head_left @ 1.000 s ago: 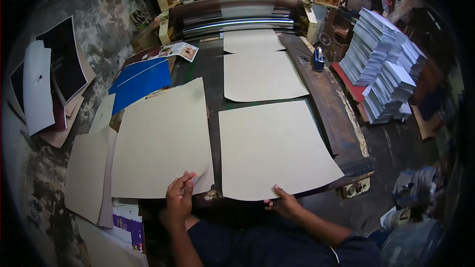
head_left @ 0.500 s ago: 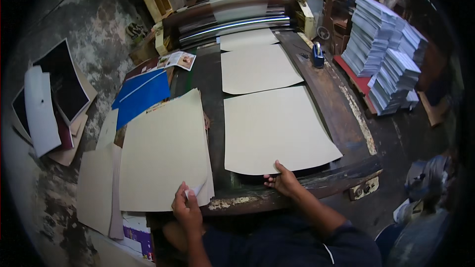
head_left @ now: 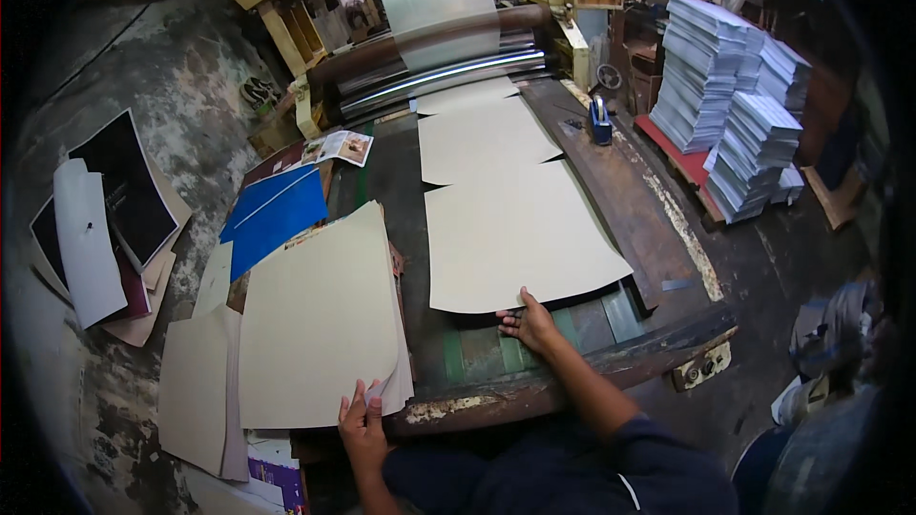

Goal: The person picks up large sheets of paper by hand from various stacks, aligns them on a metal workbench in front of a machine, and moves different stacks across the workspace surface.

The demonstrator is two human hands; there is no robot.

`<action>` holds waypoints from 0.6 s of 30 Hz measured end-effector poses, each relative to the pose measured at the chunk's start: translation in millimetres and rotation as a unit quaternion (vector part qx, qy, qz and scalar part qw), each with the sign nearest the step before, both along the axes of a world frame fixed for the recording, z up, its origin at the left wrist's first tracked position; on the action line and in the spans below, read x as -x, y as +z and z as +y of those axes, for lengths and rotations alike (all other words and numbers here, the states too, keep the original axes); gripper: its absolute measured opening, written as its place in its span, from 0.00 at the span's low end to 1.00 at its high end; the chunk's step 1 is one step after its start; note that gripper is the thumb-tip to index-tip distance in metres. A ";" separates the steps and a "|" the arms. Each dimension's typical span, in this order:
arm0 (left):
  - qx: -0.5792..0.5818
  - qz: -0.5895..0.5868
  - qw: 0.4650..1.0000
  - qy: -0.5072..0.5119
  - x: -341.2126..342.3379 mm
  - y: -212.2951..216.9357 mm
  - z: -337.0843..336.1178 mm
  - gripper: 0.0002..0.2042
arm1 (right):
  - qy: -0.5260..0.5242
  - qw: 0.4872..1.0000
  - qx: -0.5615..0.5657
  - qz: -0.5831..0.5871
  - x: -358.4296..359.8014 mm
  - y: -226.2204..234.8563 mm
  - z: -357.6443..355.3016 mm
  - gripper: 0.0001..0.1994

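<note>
My right hand (head_left: 530,324) grips the near edge of a cream sheet (head_left: 520,238), thumb on top and fingers curled below. This sheet lies on the machine table, and its far edge meets or overlaps another cream sheet (head_left: 487,143) ahead. A further sheet (head_left: 468,95) reaches toward the shiny roller (head_left: 444,76). At the left, my left hand (head_left: 363,424) is at the near right corner of a stack of cream sheets (head_left: 320,324). Its fingers and thumb hold the top sheet's corner, which curls up slightly.
A clear film (head_left: 439,0) runs down to the rollers. Left of the stack lie blue sheets (head_left: 277,205) and a printed page (head_left: 339,148). A blue tape dispenser (head_left: 599,121) stands on the table's right side. Tall paper stacks (head_left: 706,76) stand at the right, near a switch box (head_left: 701,367).
The sheet in my right hand has moved forward, closing its gap with the sheet ahead. Green strips on the table now show near its edge. My left hand stays at the stack's corner.
</note>
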State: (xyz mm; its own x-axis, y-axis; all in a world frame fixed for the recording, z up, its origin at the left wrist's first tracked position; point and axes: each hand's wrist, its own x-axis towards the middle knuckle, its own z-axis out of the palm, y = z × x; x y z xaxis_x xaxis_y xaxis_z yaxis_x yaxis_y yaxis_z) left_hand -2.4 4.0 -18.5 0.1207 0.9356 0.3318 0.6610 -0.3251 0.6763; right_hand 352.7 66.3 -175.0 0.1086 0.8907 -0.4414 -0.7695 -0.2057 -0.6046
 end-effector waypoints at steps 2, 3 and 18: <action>0.089 -0.102 0.990 0.041 6.2 -4.6 4.9 0.18 | -0.009 1.000 -0.004 -0.001 -0.9 -4.2 7.0 0.26; 0.085 -0.104 0.990 0.041 7.2 -7.0 6.9 0.18 | -0.040 0.999 0.001 -0.005 -4.1 -5.6 8.3 0.25; -0.020 0.070 0.964 -0.257 -18.9 38.1 -26.6 0.21 | 0.137 0.975 -0.080 -0.154 39.2 103.5 -103.8 0.26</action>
State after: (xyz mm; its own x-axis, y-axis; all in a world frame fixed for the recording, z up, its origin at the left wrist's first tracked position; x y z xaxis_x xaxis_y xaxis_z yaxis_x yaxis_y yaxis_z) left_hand 16.5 -22.6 19.6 0.6104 0.7276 0.3131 0.4902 -0.6575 0.5722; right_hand 313.6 -37.5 -71.5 -0.0369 0.9598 -0.2782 -0.4761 -0.2617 -0.8396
